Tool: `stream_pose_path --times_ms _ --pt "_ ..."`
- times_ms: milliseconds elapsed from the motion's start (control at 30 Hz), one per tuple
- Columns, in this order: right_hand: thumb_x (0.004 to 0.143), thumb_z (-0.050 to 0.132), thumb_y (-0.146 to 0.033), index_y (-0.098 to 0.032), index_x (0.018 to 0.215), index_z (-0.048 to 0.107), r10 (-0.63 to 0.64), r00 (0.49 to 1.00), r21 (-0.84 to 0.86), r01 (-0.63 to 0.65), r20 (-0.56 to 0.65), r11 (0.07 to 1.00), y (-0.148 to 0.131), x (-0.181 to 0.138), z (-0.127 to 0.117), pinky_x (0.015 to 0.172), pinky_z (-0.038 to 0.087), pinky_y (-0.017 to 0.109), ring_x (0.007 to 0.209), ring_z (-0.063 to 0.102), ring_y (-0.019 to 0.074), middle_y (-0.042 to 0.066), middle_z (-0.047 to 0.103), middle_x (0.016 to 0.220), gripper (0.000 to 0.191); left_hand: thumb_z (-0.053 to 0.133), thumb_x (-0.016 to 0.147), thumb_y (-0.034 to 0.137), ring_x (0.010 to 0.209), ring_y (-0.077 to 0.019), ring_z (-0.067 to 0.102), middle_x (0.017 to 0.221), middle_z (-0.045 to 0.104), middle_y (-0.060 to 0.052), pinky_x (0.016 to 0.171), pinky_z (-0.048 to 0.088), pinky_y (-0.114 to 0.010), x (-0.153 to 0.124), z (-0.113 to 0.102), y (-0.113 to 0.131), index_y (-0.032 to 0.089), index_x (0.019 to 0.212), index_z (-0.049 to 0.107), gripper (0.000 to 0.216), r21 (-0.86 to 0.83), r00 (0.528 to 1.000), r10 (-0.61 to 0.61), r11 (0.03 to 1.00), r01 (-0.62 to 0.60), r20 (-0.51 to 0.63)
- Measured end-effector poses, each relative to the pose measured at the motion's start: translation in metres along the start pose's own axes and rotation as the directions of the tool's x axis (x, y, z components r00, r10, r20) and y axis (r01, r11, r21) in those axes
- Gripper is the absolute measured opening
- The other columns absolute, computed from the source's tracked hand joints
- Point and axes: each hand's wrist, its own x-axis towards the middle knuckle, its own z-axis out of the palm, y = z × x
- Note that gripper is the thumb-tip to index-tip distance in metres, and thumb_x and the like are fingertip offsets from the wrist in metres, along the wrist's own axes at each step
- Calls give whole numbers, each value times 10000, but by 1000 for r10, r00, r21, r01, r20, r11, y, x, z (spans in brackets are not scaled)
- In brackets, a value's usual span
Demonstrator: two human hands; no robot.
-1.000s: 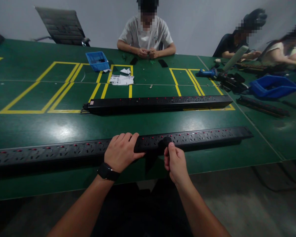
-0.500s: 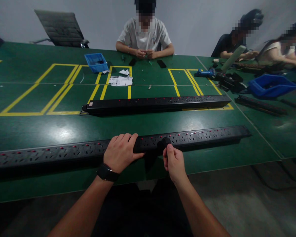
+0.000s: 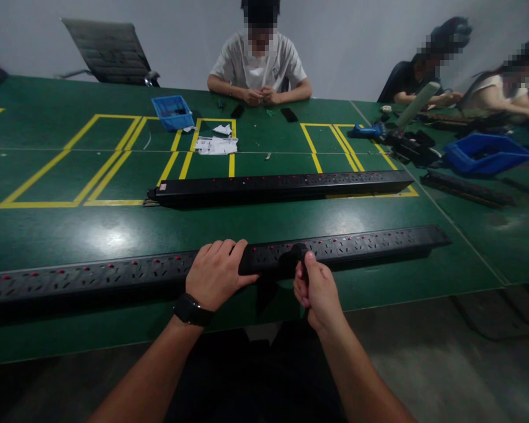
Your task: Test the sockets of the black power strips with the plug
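A long black power strip, with a row of sockets and small red lights or switches, lies along the near part of the table. My left hand is wrapped over its middle, fingers on the far side and thumb along the near side. Just to the right, my right hand is closed on a dark plug at the sockets. The plug's prongs are hidden, and I cannot tell how deep it sits. Farther back rests a second black power strip, with a cord end at its left.
Torn white paper and a blue bin lie beyond the strips on the green table. At the right are a blue tray and tools. A person sits opposite; two more people sit at the right.
My right hand has shifted slightly right along the strip, with the plug. My left hand stays on the strip. The person opposite has moved their hands a little.
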Motion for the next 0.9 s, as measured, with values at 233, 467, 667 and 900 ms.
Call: stream_pose_path --times_ms 233,467,667,900 --pt "959 588 -662 -188 710 573 -90 992 8 91 -86 996 -25 -6 -19 335 173 171 348 296 59 -69 405 426 536 654 846 704 951 -337 622 1011 685 -116 820 431 -475 0 0 -1 199 1261 641 654 -24 1000 -8 1000 8 -4" --pt "948 616 -638 -188 711 566 -21 995 -2 21 -102 1000 -5 9 -38 327 188 166 339 281 49 -73 409 436 512 642 847 712 934 -337 624 1000 691 -125 808 445 -488 -1 3 -3 186 1264 652 671 -27 999 2 1000 -3 -36" --pt "934 604 -675 -185 710 577 -16 992 -99 4 -123 995 -1 11 -36 312 184 162 330 286 52 -74 406 427 539 630 858 711 948 -335 625 1013 695 -125 821 443 -478 0 -1 -1 200 1260 646 650 -24 1000 -3 1000 3 -14" --pt "912 613 -693 -187 684 575 -17 989 -116 0 -147 993 -2 15 -35 301 193 163 332 279 54 -74 395 419 555 643 840 719 941 -338 634 1004 705 -135 815 448 -477 0 0 0 212 1260 652 658 -22 1000 -8 1000 7 -30"
